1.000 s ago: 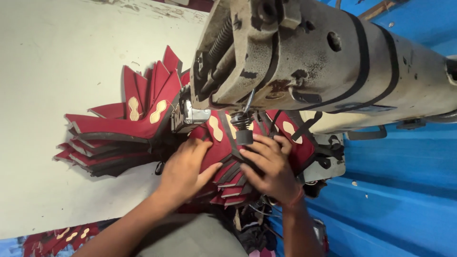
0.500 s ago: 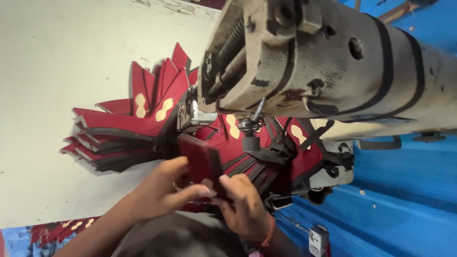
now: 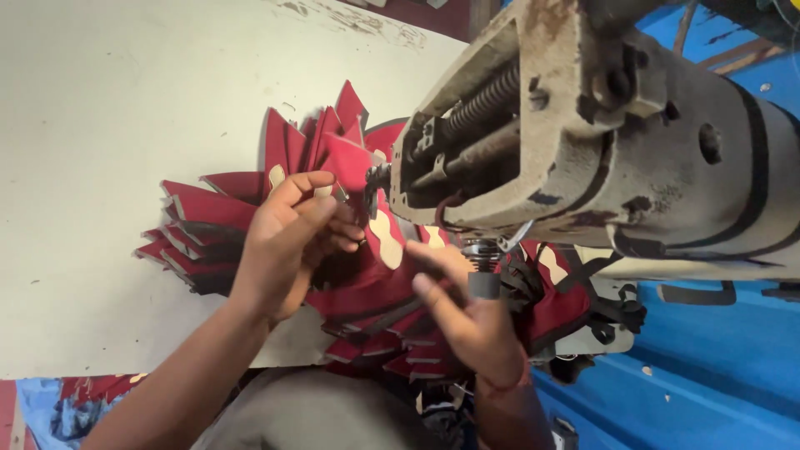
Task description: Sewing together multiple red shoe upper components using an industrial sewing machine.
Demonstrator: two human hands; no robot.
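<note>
Hands (image 3: 375,267) among red pieces (image 3: 367,292), sewing machine head (image 3: 600,133) overhanging

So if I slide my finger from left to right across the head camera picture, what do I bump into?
White table → fanned stack of dark red pieces → left hand holding a red piece → right hand → sewing machine head → blue surface.
</note>
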